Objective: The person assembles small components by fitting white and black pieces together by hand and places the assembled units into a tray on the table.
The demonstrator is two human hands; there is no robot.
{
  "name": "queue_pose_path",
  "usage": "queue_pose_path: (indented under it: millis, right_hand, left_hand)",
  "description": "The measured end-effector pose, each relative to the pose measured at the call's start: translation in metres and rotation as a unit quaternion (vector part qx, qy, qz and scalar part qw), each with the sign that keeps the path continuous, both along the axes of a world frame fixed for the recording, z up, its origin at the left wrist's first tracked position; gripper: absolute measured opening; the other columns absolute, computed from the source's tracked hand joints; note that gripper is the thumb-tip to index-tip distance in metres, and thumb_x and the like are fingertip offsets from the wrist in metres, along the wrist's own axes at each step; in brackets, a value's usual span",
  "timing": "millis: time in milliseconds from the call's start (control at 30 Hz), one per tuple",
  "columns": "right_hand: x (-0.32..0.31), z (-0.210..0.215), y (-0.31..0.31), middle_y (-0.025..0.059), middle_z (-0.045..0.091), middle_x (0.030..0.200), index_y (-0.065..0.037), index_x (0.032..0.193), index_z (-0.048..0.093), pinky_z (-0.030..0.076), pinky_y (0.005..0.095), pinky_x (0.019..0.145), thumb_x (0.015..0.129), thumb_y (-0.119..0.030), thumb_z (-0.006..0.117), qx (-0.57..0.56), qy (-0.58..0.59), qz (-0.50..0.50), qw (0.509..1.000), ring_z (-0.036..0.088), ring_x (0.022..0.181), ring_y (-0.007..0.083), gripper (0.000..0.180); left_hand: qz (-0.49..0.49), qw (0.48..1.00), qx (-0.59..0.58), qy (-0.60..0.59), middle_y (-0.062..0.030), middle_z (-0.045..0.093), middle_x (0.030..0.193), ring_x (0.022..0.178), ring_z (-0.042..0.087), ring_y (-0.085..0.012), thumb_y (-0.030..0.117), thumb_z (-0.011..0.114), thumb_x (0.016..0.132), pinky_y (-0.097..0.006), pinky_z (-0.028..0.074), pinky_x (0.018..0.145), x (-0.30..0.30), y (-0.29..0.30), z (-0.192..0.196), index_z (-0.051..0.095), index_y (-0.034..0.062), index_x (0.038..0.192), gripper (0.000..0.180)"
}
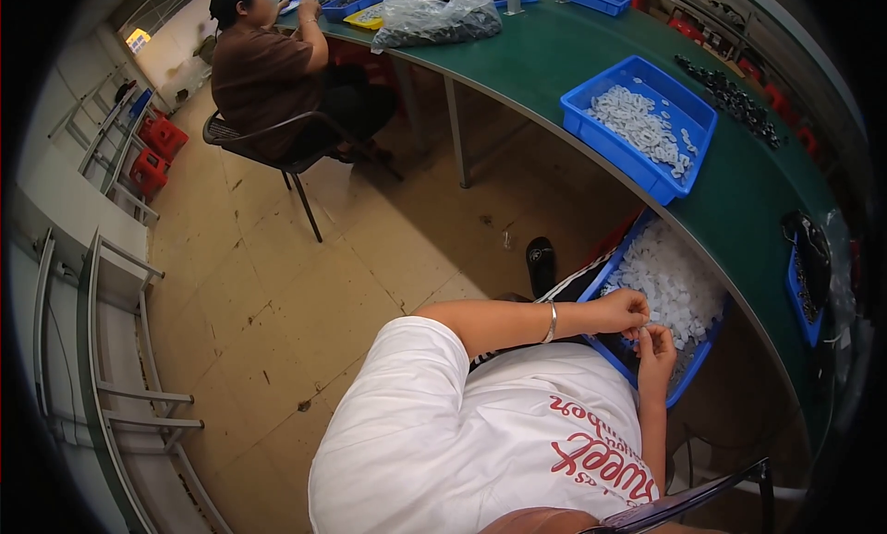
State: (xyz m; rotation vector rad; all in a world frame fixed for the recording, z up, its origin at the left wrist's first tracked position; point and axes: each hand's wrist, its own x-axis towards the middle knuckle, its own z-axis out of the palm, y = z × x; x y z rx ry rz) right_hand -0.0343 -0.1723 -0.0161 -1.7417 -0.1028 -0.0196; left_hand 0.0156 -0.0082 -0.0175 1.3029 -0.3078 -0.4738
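Observation:
Both my hands meet above a blue tray (695, 370) held low by my lap, beside the table edge. My left hand (621, 310), with a bangle at its wrist, has its fingers closed in a pinch. Just below it, my right hand (657, 345) pinches too, its fingertips close to the left ones. What lies between the fingertips is too small to make out. Small white plastic pieces (667, 273) heap up in the tray beneath, with some darker pieces at its near end.
On the green table (517, 63), another blue tray (610, 151) holds white pieces; black parts (730, 100) lie behind it. A plastic bag (439, 17) stands farther left. A seated person (268, 72) works there. Red stools (164, 139) and metal frames line the left wall.

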Motion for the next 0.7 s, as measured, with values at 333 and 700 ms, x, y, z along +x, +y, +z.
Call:
queue_pose_path:
  millis: [333,700]
  right_hand:
    - [-0.003,0.004,0.003,-0.0026,0.055,0.076,-0.004,0.091,0.055,0.038,0.0173,0.056,0.093,-0.011,0.058,0.003,0.004,0.001,1.0,0.049,0.063,0.003,0.008]
    - [-0.003,0.0,-0.006,-0.0007,0.059,0.08,-0.003,0.094,0.056,0.041,0.0179,0.058,0.094,-0.01,0.055,0.011,0.0,-0.016,1.0,0.05,0.065,0.0037,0.007]
  left_hand:
    - [-0.011,1.0,0.018,-0.001,-0.0053,0.062,0.083,0.071,0.062,-0.0109,0.012,0.059,0.09,-0.023,0.052,0.062,0.0,0.005,0.001,0.058,-0.0006,0.094,0.013]
    - [-0.011,0.999,-0.006,0.03,-0.0072,0.063,0.086,0.074,0.064,-0.0128,0.009,0.06,0.089,-0.025,0.054,0.068,0.002,-0.007,-0.008,0.06,-0.0017,0.098,0.014]
